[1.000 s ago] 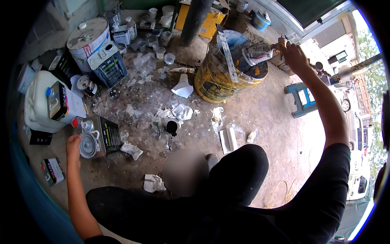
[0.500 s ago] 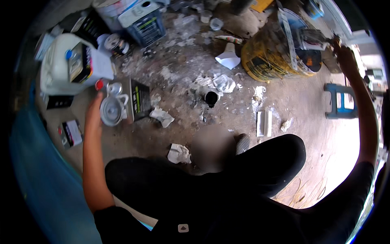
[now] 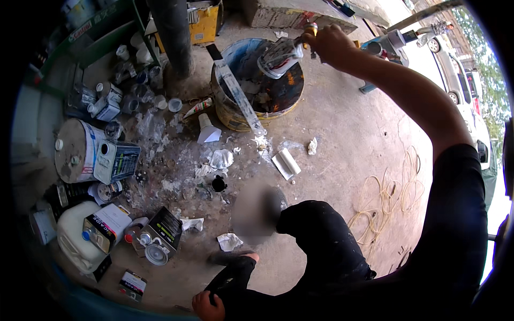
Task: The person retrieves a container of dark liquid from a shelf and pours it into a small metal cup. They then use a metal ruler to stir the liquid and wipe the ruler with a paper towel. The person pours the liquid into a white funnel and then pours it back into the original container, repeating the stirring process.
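Observation:
My right hand [image 3: 334, 48] is raised at the far side, closed around a small tool with a yellow-and-red end [image 3: 310, 29]. Just left of this hand, a paint-smeared whitish cup [image 3: 278, 60] tilts over the mouth of a large yellow bucket [image 3: 235, 119]. Whether the cup joins the tool is unclear. A flat, stained strip [image 3: 238, 91] lies across the bucket's rim. Down by my left knee, my left hand [image 3: 208, 306] rests with its fingers curled, and I see nothing in it. The lower edge cuts off part of that hand.
Rectangular cans [image 3: 163, 227], a white jerrycan [image 3: 72, 235] and a drum [image 3: 77, 152] crowd the left side. Crumpled paper [image 3: 229, 242], a white paper funnel [image 3: 209, 132] and a small black cup [image 3: 218, 183] lie on the stained floor. A coiled yellowish hose [image 3: 385, 195] lies to the right.
The view has swung right. My left hand has left the containers for my knee. My right hand now reaches above the bucket, with the smeared cup over its mouth.

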Demonstrator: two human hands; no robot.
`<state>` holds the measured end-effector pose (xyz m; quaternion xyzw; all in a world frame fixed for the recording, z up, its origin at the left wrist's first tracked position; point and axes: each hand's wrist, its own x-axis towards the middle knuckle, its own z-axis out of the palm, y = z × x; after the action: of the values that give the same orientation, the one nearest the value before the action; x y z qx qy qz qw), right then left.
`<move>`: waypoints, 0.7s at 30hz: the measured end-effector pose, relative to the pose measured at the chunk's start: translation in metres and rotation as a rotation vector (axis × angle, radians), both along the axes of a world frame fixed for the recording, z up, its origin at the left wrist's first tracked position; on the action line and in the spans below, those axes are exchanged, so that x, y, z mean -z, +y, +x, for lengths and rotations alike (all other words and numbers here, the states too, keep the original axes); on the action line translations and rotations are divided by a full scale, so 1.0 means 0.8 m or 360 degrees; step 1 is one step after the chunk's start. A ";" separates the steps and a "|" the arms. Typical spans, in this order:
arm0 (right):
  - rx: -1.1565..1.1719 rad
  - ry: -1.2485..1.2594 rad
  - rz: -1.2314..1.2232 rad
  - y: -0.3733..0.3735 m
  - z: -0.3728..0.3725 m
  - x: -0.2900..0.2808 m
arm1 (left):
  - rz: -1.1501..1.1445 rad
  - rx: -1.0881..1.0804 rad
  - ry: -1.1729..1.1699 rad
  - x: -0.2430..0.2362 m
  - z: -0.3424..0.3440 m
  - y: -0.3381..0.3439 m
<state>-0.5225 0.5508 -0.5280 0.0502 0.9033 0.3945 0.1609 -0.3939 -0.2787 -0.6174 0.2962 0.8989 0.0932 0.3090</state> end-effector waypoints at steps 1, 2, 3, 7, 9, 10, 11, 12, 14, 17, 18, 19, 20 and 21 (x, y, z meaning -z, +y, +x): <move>0.0065 -0.0023 0.0025 -0.002 0.003 -0.007 | 0.0080 -0.0250 -0.0131 0.023 0.010 0.006; 0.0105 -0.0037 0.0036 -0.009 -0.001 -0.012 | 0.0137 -0.0223 -0.0083 0.026 0.019 0.011; 0.0155 -0.0021 -0.0012 -0.006 0.008 -0.020 | 0.0204 -0.0170 -0.0046 0.024 0.020 0.021; 0.0535 0.0120 -0.0351 -0.011 0.032 -0.049 | 0.0306 -0.0126 0.0028 0.001 0.046 0.048; 0.0663 0.0175 -0.0531 -0.008 0.049 -0.062 | 0.0260 -0.0114 0.0038 -0.020 0.070 0.066; 0.0699 0.0233 -0.0685 -0.018 0.052 -0.081 | 0.0206 -0.0132 0.0036 -0.035 0.082 0.072; 0.0762 0.0252 -0.0808 -0.024 0.054 -0.092 | 0.0121 -0.0210 0.0043 -0.054 0.100 0.076; 0.0762 0.0365 -0.0820 -0.021 0.065 -0.088 | 0.0045 -0.0293 0.0042 -0.076 0.121 0.085; 0.0696 0.0431 -0.0716 -0.019 0.089 -0.094 | -0.0099 -0.0483 0.0009 -0.123 0.152 0.103; 0.1048 0.0608 -0.0880 -0.011 0.128 -0.133 | -0.0058 -0.0642 -0.0169 -0.201 0.153 0.133; 0.1272 0.0421 -0.0943 -0.015 0.124 -0.152 | -0.0034 -0.0742 -0.0277 -0.227 0.151 0.134; 0.1372 0.0415 -0.1092 -0.012 0.125 -0.170 | -0.0005 -0.0833 -0.0388 -0.254 0.150 0.134; 0.1431 0.0450 -0.1015 -0.016 0.135 -0.176 | -0.0002 -0.0891 -0.0396 -0.274 0.142 0.133; 0.1444 0.0499 -0.1064 -0.027 0.132 -0.190 | 0.0009 -0.0987 -0.0386 -0.302 0.144 0.132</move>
<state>-0.4170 0.5290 -0.3762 0.4363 0.8799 -0.0326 0.1854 -0.2788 -0.1735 -0.3758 -0.0038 0.9026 0.2200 0.3699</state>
